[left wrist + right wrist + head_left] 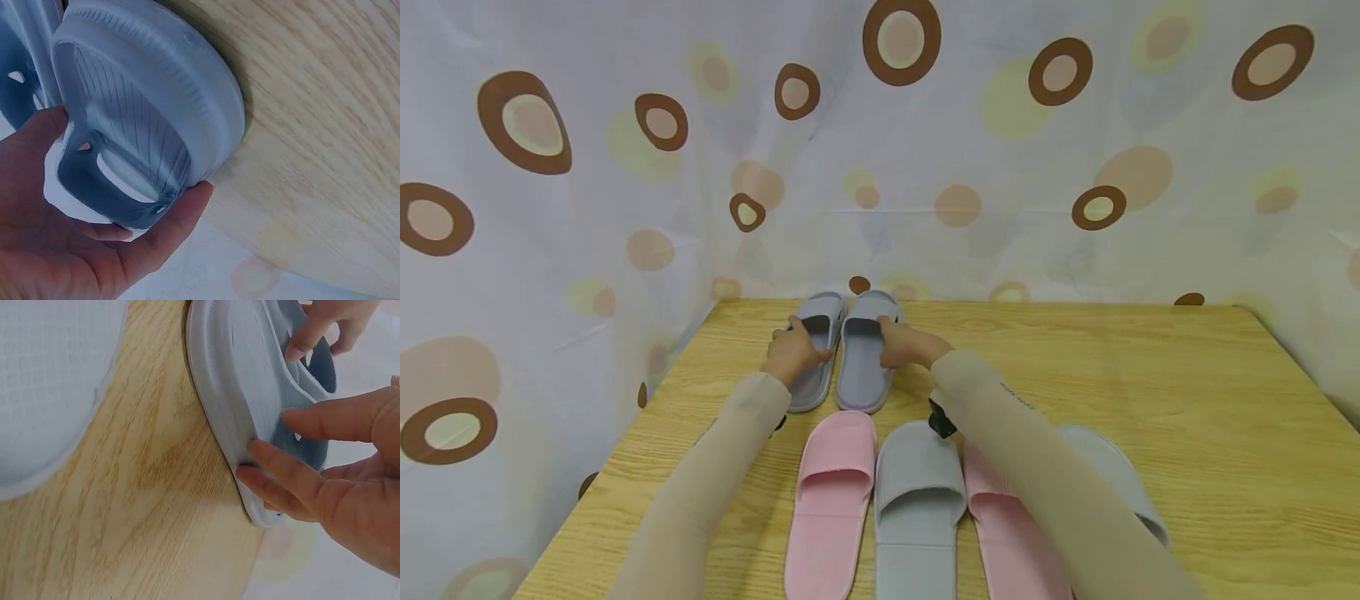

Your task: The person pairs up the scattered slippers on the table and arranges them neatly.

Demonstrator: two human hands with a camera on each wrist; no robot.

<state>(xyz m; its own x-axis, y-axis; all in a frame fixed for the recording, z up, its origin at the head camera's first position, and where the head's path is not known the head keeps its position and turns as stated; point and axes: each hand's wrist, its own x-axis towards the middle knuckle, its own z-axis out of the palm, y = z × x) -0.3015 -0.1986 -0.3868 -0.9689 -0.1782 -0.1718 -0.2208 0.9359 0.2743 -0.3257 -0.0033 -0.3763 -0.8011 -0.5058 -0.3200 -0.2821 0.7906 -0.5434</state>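
While the left hand (792, 352) pinches the left bluish-grey, rubbery-looking slipper (814, 380) by its two sides at the far left of the wood-grain table (1150, 375), the right bluish-grey slipper (859, 367) stands just beside it, toe toward the spotted sheet (955, 154), its outer side pinched between the right hand's (910, 344) thumb and fingers. How firmly either hand presses, I cannot tell. Nearer, from left to right, lie a pink ribbed-strap slipper (831, 517), a pale grey wide-strapped slipper (917, 508), a second pink slipper (1018, 542) and a second pale grey slipper (1108, 462), the last two partly hidden by the right sleeve (1045, 467). The work looks partway: the bluish-grey two seem matched, toes about level, though both are in hand; the nearer four, alternating in colour, appear not yet beside their matches. No container shows in any view.
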